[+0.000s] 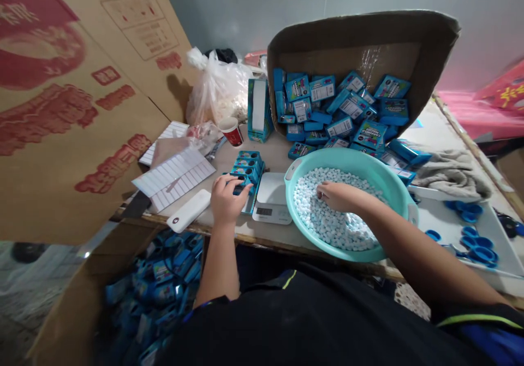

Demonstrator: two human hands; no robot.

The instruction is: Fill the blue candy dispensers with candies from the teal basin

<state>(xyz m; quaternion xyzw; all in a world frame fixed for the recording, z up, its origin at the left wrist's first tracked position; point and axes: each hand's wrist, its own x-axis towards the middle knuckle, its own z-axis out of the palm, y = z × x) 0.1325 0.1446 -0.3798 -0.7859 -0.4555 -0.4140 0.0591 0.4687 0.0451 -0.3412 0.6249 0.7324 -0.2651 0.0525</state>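
My left hand [228, 198] has its thumb and fingers around one of the small blue boxes [245, 170] with dark round openings. They stand in rows in a narrow blue display tray [249, 206]. Beside the tray lies a white digital scale [272, 213] with nothing on its plate. Over the turquoise basin [352, 161], my right hand [333, 195] reaches in with its fingers pinched together at the surface of the small white and pale blue pellets [313, 216]. Whatever is between those fingertips is hidden.
Behind the basin, a tilted carton [360, 30] holds many blue packs [323, 88]. A red paper cup [231, 132], plastic bag [216, 90], label sheets [176, 177] and a white handheld device [189, 211] stand left. Blue scoops [481, 246] and a grey cloth [446, 175] lie right.
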